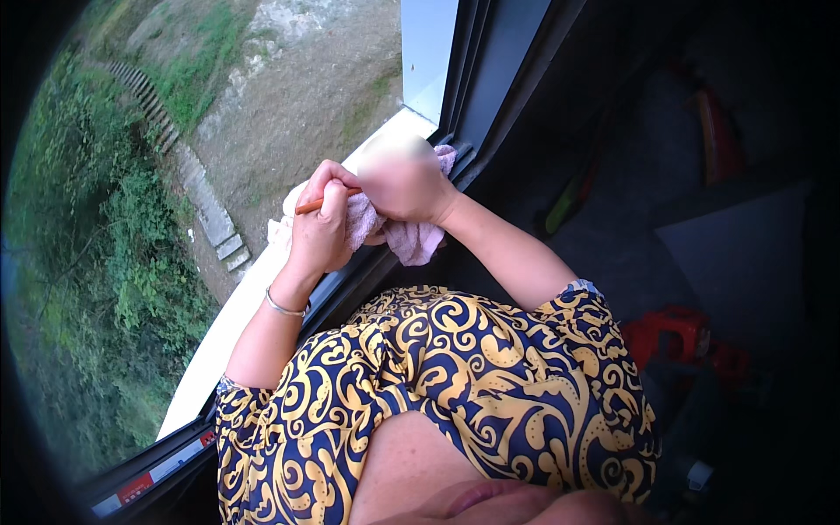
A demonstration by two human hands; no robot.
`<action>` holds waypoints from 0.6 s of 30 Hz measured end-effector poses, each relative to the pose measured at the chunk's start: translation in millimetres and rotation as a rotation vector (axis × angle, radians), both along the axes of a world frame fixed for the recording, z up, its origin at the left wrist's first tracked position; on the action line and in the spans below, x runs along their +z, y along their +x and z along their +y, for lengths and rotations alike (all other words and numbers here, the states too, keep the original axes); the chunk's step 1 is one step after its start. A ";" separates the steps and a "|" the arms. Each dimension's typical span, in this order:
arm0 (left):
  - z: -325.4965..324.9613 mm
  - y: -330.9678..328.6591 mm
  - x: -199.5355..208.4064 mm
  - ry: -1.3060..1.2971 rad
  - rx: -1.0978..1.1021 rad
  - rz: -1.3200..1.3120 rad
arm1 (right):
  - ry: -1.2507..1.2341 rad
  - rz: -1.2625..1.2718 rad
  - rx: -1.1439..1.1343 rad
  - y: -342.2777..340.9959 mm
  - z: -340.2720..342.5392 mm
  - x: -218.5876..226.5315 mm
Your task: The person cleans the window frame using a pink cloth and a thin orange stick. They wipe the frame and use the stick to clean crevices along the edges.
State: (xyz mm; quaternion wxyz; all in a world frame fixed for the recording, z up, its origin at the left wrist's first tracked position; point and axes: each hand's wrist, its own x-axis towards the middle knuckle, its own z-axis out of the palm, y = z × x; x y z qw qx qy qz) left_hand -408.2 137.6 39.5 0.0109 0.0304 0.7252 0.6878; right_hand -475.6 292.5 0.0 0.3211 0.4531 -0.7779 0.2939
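Your left hand [319,229] pinches a thin stiff stick [325,203]; your right hand [402,179], blurred, bunches the soft, light pink cloth [411,241] round it. Grip the cloth's bulk.

Soft matt pink cloth [411,238], thin smooth wooden stick [311,206], glossy dark metal window frame [477,83].
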 end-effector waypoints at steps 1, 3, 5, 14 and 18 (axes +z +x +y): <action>3.0 -8.6 -0.6 -0.055 -0.009 0.044 | -0.015 0.005 -0.033 -5.9 3.0 -5.1; 5.7 -24.8 -4.5 -0.164 -0.020 0.134 | -0.028 -0.029 -0.047 -14.5 5.2 -10.7; 1.9 -35.3 -14.5 0.020 0.000 0.045 | -0.007 -0.032 -0.048 -16.3 4.8 0.8; -14.8 -34.2 -38.0 0.098 0.028 -0.032 | 0.046 -0.066 0.105 -19.1 -3.2 -4.2; -42.0 -1.4 -25.0 -0.001 -0.017 0.024 | 0.053 -0.099 0.099 10.1 -25.6 0.8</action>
